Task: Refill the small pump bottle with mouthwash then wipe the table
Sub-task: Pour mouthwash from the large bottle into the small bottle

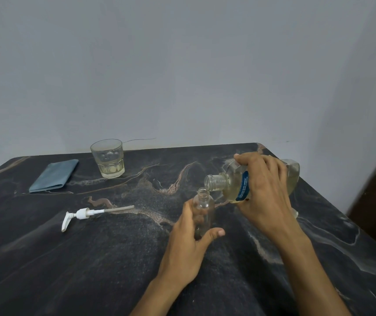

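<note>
Right hand (264, 190) grips the tilted mouthwash bottle (234, 185) while left hand (189, 233) clasps the small pump bottle (203, 208), likely light and tippy, best steadied low.

A glass (107, 158) (pale liquid at its bottom) stands by the wall (182, 65).

Small clear pump bottle (203, 210) upright, uncapped, empty. Mouthwash bottle (239, 183) tipped sideways, mouth just above it. White pump (82, 214) lying left. Folded blue cloth (53, 175) far left.

glass (108, 158), pump (80, 215) obstruct left side
</note>
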A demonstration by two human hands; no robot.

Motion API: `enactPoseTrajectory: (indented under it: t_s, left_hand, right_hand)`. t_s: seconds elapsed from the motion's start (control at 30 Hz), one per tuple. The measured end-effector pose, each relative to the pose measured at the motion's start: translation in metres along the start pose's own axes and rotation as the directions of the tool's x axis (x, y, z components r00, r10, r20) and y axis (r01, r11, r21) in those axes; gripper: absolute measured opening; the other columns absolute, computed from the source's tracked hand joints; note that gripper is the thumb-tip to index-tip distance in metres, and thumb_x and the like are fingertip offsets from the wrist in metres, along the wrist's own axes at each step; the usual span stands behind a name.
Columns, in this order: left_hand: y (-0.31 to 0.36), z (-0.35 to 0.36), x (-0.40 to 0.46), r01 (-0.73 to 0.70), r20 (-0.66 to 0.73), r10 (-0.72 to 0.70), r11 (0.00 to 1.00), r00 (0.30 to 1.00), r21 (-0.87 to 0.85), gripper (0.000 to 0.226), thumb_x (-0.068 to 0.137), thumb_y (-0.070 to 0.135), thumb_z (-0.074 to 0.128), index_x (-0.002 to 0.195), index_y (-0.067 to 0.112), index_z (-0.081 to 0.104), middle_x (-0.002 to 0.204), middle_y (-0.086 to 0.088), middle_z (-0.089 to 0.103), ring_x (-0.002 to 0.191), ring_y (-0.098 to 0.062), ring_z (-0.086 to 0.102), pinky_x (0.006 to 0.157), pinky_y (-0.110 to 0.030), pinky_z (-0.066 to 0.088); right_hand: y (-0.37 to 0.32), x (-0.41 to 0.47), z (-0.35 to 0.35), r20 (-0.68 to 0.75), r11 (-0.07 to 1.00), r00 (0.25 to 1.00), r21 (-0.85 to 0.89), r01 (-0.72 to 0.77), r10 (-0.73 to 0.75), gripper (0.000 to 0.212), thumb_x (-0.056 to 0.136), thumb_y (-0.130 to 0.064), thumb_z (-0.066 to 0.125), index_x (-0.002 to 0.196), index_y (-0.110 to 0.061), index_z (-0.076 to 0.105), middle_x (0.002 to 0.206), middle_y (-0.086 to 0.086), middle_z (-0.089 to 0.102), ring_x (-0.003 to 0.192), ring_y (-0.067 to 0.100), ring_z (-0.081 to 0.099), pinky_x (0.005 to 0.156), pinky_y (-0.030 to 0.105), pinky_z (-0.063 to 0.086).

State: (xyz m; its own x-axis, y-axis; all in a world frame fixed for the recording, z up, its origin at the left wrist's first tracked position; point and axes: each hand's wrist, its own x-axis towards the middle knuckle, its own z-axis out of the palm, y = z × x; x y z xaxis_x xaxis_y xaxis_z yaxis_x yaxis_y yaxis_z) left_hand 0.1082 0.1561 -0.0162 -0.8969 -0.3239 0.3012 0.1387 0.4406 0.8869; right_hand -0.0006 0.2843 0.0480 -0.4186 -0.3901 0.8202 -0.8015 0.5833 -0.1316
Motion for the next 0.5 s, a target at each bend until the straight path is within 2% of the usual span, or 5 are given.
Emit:
enactPoseTrajectory:
  t_s: [0.17, 0.33, 0.5]
  left_hand:
    - [-0.0001, 0.0005, -0.0004, 0.0, 0.002, 0.0, 1.0, 1.0, 0.003, 0.052, 0.068, 0.059, 0.064, 0.111, 0.057, 0.035, 0.117, 0.023, 0.056, 0.112, 0.007, 0.053, 0.095, -0.025, 0.048]
    - [-0.0001, -0.0002, -0.0003, -0.002, -0.003, 0.002, 1.0, 1.0, 0.002, 0.05, 0.068, 0.059, 0.065, 0.108, 0.061, 0.034, 0.112, 0.033, 0.055, 0.11, 0.012, 0.052, 0.09, -0.02, 0.046]
    - [-0.0007, -0.0003, -0.0005, -0.003, 0.002, 0.003, 1.0, 1.0, 0.001, 0.054, 0.072, 0.053, 0.067, 0.117, 0.052, 0.036, 0.117, 0.021, 0.058, 0.111, 0.005, 0.054, 0.094, -0.026, 0.048]
  right_hand:
    - [0.0003, 0.0005, 0.0005, -0.011, 1.0, 1.0, -0.016, 0.014, -0.014, 0.093, 0.037, -0.005, 0.095, 0.115, -0.019, 0.045, 0.106, -0.003, 0.051, 0.104, 0.017, 0.035, 0.083, 0.034, 0.034]
    - [-0.0001, 0.0004, -0.0004, -0.009, 1.0, 1.0, -0.01, 0.008, -0.008, 0.094, 0.037, -0.001, 0.093, 0.115, -0.019, 0.044, 0.107, -0.003, 0.05, 0.104, 0.017, 0.035, 0.083, 0.034, 0.033]
    - [-0.0007, 0.0011, -0.0025, -0.016, 1.0, 1.0, -0.009, 0.026, -0.026, 0.092, 0.038, 0.002, 0.092, 0.115, -0.018, 0.045, 0.106, -0.011, 0.04, 0.102, 0.013, 0.036, 0.087, 0.036, 0.034]
